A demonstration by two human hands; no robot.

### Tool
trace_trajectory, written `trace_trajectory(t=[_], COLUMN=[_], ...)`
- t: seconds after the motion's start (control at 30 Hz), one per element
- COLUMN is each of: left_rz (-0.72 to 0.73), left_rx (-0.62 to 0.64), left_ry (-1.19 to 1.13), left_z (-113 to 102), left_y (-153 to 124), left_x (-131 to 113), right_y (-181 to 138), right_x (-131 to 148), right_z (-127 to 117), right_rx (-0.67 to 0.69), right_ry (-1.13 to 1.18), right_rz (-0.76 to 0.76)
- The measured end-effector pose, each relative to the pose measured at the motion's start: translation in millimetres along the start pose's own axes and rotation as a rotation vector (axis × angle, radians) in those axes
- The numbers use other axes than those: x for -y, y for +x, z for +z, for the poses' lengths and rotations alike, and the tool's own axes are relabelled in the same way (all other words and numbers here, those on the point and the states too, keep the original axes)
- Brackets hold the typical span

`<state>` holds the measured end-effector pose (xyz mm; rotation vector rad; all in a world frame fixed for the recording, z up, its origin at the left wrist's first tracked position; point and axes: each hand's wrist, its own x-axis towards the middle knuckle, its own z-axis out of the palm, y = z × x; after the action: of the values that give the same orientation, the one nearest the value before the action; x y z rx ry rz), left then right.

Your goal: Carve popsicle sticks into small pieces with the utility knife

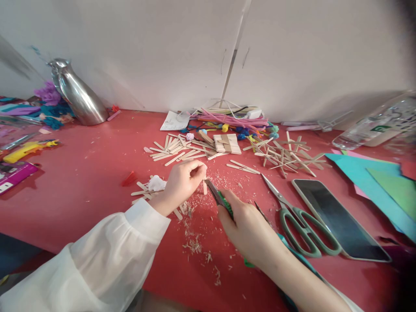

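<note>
My left hand (186, 181) is closed in a pinch on a short wooden craft stick (205, 187), which points down toward the table. My right hand (242, 221) grips a green utility knife (224, 203), its blade right beside the stick. Below and around both hands lie many pale wood shavings (194, 245). Next to my left wrist, a white crumpled piece (156, 183) rests on several craft sticks (140, 193). Loose craft sticks (175, 147) are spread just beyond my hands, near a banded bundle of sticks (231, 144).
Green-handled scissors (300, 227) and a phone (341, 219) lie right of my right hand. Coloured paper (367, 177) and a plastic bottle (373, 125) are farther right. A tangled stick pile (294, 156) and pink pipe cleaners (234, 119) sit by the wall; a steel jug (79, 95) stands left.
</note>
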<state>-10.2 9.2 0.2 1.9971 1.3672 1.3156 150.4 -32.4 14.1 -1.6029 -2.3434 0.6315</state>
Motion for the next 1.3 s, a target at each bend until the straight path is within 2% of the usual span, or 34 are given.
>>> trace_trajectory(t=[0.23, 0.57, 0.8, 1.3], left_rz=[-0.002, 0.002, -0.014, -0.051], left_rx=[-0.005, -0.015, 0.026, -0.001], left_ry=[0.033, 0.081, 0.035, 0.07], left_z=[0.4, 0.7, -1.2, 1.2], left_y=[-0.1, -2.5, -0.3, -0.6], left_x=[-0.7, -6.0, -1.5, 0.7], right_y=[-0.3, -4.6, -1.7, 0.7], right_x=[0.0, 5.5, 3.8, 3.4], right_z=[1.5, 12.8, 4.4, 4.0], right_rx=[0.013, -0.047, 0.003, 0.045], right_ry=[-0.093, -0.301, -0.249, -0.176], right_rz=[0.004, -0.021, -0.031, 0.029])
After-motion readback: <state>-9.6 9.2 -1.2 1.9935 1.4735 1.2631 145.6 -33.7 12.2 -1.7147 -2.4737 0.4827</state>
